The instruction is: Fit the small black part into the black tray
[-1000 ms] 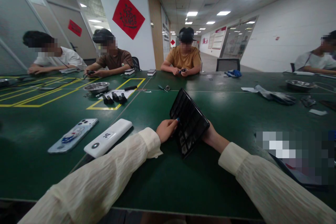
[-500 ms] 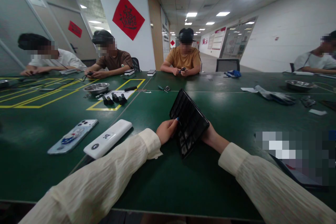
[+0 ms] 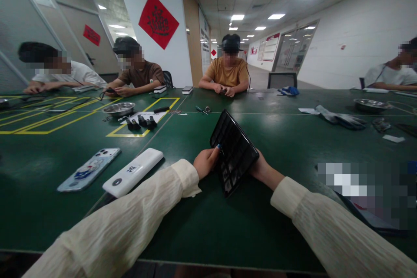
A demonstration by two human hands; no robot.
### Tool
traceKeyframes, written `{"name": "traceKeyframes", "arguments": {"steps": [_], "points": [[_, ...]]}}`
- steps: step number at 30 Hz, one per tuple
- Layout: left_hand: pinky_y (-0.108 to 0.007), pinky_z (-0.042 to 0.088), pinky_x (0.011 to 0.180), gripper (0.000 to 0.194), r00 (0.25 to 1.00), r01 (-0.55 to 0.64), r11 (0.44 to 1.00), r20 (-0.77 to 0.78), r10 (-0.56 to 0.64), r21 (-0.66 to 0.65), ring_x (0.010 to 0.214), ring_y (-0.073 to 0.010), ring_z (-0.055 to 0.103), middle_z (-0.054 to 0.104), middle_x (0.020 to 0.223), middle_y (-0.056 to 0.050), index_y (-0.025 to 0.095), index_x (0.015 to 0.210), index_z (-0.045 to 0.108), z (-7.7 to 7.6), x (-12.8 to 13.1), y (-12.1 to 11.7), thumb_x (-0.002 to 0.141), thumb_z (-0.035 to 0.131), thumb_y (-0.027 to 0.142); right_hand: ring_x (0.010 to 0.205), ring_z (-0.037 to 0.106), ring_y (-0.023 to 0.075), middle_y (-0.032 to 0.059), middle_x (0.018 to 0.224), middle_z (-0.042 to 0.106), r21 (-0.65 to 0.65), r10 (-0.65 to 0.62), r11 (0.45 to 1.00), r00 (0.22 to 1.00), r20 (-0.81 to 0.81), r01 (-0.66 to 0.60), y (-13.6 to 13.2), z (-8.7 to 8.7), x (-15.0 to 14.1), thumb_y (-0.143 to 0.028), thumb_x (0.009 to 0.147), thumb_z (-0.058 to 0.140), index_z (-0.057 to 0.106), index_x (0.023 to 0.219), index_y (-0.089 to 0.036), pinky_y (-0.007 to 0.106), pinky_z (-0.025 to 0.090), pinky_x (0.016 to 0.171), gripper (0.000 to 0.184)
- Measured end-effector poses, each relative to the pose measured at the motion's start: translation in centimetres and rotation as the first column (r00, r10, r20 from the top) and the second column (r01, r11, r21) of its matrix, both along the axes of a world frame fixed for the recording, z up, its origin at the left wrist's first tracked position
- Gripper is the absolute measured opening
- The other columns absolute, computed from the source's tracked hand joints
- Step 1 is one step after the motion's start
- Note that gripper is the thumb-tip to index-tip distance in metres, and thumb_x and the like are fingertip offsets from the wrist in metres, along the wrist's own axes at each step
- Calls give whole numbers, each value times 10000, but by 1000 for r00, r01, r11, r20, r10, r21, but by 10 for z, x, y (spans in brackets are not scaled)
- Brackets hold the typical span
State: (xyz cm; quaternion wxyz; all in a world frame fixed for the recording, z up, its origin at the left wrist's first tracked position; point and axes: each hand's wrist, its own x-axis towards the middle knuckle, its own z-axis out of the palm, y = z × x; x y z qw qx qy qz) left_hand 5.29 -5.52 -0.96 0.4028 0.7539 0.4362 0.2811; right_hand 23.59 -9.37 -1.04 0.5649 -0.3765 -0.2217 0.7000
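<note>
Left hand [image 3: 206, 162]: grips the left edge of a glossy black, thin rectangular panel with a gridded face [image 3: 237, 152].
Right hand [image 3: 261, 168]: holds its right edge, fingers hidden.
Panel: tilted, over the green bench [image 3: 208, 230].
Nearby: white rounded oblong device [image 3: 140, 167], pale-blue patterned phone [image 3: 94, 166], side by side.

Between the near and far edges of the green table [image 3: 192, 234], a person's left hand [image 3: 205, 163] and right hand [image 3: 262, 168] hold a tilted black gridded panel [image 3: 237, 155], the left thumb on its face. Left of it, nearer the near edge, a patterned phone [image 3: 91, 169] lies beside a white power bank [image 3: 135, 171]. Toward the far edge stands a steel bowl [image 3: 120, 112]; a co-worker in mustard [image 3: 230, 71] sits there.
</note>
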Motion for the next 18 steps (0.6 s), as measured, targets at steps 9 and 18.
{"name": "traceKeyframes", "arguments": {"steps": [9,18], "points": [[-243,241,413,555,1000,2,1000,23,-2,1,414,-103,351,360,466,31,180,573,373,-1,0,0,790,254,677,554,544,142,-44,587,601,75,-47,996,999,27,45,-3,1,-3,-333,714,575,607,729,-248,266,430,527,92],[-236,248,412,534,1000,0,1000,15,0,16,423,-103,359,370,470,30,179,573,383,-4,-1,3,796,263,649,544,540,143,-40,587,596,88,-27,996,999,30,24,-1,-2,-2,-340,707,567,594,745,-250,258,404,491,101]]}}
